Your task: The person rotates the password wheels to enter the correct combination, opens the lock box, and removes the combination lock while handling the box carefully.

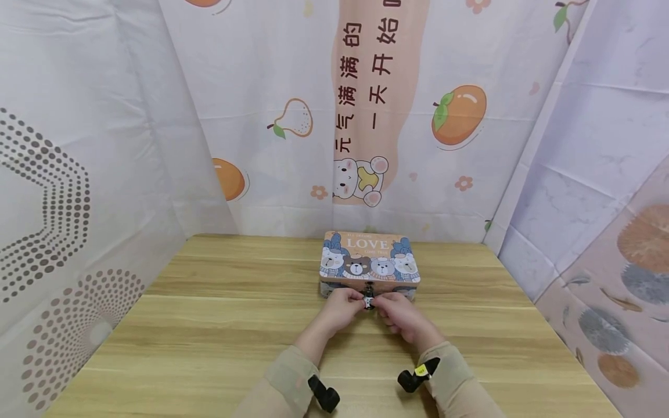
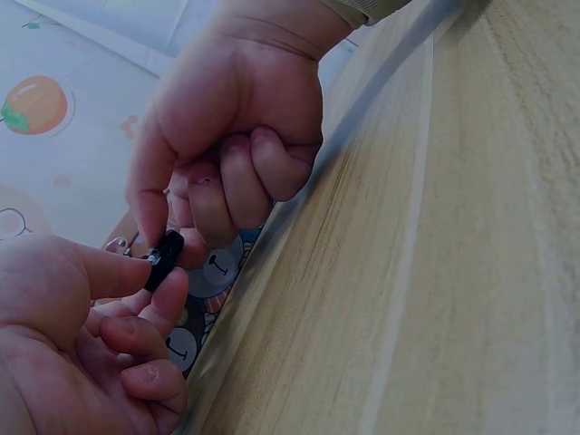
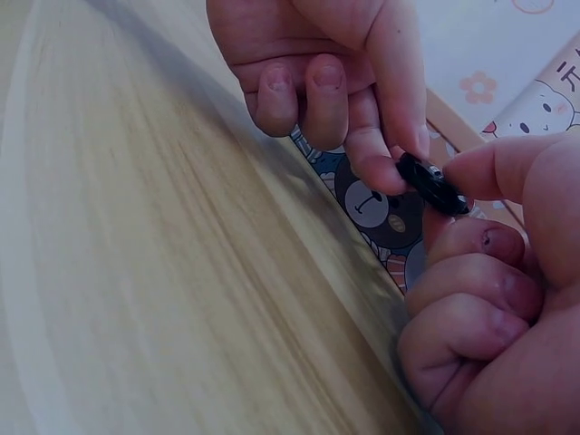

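Observation:
A tin box [image 1: 370, 255] with cartoon bears and the word LOVE on its lid stands closed at the back of the table. At the clasp on its front hangs a small black padlock [image 1: 368, 303] with a pale picture on its face. My left hand [image 1: 342, 307] pinches the padlock [image 2: 164, 261] from one side between thumb and forefinger. From the other side my right hand [image 1: 403, 316] pinches it too, its remaining fingers curled in the right wrist view. Fingertips hide parts of the lock [image 3: 433, 186], and whether its shackle is fastened I cannot tell.
The box stands on a wooden table [image 1: 219, 337] whose back edge meets a printed curtain [image 1: 272, 186]. More patterned cloth hangs at the left [image 1: 94, 174] and right [image 1: 585, 174]. A small black camera sits on each wrist.

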### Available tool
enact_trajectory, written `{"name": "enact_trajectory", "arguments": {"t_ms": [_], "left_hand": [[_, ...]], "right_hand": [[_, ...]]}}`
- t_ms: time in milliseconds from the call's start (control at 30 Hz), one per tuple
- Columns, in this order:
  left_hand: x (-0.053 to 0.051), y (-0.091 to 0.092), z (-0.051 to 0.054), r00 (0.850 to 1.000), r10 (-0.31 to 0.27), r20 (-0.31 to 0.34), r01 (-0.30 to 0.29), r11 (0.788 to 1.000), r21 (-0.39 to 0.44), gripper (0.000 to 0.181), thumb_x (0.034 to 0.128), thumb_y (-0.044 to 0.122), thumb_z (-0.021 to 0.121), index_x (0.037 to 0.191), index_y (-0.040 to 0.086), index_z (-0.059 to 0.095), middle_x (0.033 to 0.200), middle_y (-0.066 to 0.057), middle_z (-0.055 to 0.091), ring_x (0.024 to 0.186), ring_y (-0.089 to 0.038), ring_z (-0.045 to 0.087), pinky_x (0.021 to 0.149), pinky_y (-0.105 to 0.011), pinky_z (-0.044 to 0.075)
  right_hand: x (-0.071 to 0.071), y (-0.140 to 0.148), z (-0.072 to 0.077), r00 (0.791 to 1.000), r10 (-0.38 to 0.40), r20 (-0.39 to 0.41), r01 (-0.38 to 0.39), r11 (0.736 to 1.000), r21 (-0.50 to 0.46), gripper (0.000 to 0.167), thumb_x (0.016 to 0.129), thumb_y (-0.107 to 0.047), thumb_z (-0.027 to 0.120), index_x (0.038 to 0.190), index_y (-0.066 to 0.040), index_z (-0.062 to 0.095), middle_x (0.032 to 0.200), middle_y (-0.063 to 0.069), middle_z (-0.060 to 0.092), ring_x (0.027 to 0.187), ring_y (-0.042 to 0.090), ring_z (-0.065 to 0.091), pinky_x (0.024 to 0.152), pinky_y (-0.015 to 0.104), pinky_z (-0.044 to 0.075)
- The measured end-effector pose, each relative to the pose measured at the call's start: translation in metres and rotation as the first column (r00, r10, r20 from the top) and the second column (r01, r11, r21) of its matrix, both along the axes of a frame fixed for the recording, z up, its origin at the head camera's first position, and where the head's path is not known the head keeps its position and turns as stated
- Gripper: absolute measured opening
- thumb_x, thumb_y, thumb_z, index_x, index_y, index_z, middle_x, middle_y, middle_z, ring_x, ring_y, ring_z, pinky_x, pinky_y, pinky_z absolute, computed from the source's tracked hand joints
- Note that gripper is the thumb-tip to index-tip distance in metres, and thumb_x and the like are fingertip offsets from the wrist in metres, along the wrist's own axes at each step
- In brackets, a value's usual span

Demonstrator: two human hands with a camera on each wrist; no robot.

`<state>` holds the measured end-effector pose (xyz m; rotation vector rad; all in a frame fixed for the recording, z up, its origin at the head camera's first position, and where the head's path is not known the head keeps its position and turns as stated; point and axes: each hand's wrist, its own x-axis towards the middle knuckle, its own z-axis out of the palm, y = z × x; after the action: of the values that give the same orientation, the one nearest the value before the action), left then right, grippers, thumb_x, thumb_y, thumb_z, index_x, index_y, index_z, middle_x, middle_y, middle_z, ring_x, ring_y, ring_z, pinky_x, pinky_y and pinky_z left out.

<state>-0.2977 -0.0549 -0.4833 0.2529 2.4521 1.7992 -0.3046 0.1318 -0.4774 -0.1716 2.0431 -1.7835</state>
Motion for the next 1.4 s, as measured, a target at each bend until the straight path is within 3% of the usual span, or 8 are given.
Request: {"name": "enact_trajectory", "arguments": {"t_ms": [300, 600, 967, 1400], "left_hand": [[-0.0003, -0.0002, -0.0005, 1.000, 0.001, -0.003, -0.001, 1.000, -0.013, 0.012, 0.0952, 0.007, 0.067, 0.102, -0.003, 0.069, 0.086, -0.005, 0.070, 0.078, -0.016, 0.060, 0.067, -0.030, 0.048], [0.0002, -0.0003, 0.0017, 1.000, -0.002, -0.015, 0.001, 1.000, -0.011, 0.011, 0.0949, 0.005, 0.067, 0.102, -0.003, 0.069, 0.086, -0.005, 0.071, 0.078, -0.016, 0.060, 0.068, -0.030, 0.048], [-0.0006, 0.0003, -0.0001, 1.000, 0.000, -0.007, 0.000, 1.000, -0.007, 0.011, 0.0948, 0.006, 0.067, 0.102, -0.003, 0.069, 0.086, -0.005, 0.071, 0.078, -0.016, 0.059, 0.068, -0.031, 0.047], [0.0003, -0.0010, 0.0018, 1.000, -0.008, -0.019, 0.008, 1.000, -0.014, 0.010, 0.0947, 0.006, 0.067, 0.100, -0.002, 0.069, 0.085, -0.006, 0.071, 0.078, -0.015, 0.060, 0.067, -0.030, 0.048]], "right_hand": [[0.0004, -0.0035, -0.0018, 1.000, -0.004, -0.003, 0.004, 1.000, 0.005, 0.027, 0.098, -0.022, 0.057, 0.080, -0.002, 0.051, 0.057, -0.004, 0.033, 0.045, 0.009, 0.025, 0.041, 0.023, 0.022], [0.0000, -0.0064, -0.0018, 1.000, -0.019, -0.002, 0.019, 1.000, 0.011, 0.026, 0.097, -0.021, 0.056, 0.080, -0.002, 0.051, 0.057, -0.004, 0.033, 0.046, 0.009, 0.025, 0.042, 0.023, 0.022], [0.0006, -0.0067, -0.0009, 1.000, -0.015, 0.001, 0.015, 1.000, 0.020, 0.035, 0.098, -0.023, 0.054, 0.067, -0.010, 0.045, 0.057, -0.004, 0.032, 0.045, 0.010, 0.025, 0.042, 0.023, 0.022], [-0.0009, -0.0033, -0.0007, 1.000, -0.005, 0.009, 0.004, 1.000, 0.020, 0.035, 0.098, -0.024, 0.054, 0.067, -0.011, 0.043, 0.056, -0.004, 0.030, 0.045, 0.010, 0.024, 0.041, 0.023, 0.022]]}}
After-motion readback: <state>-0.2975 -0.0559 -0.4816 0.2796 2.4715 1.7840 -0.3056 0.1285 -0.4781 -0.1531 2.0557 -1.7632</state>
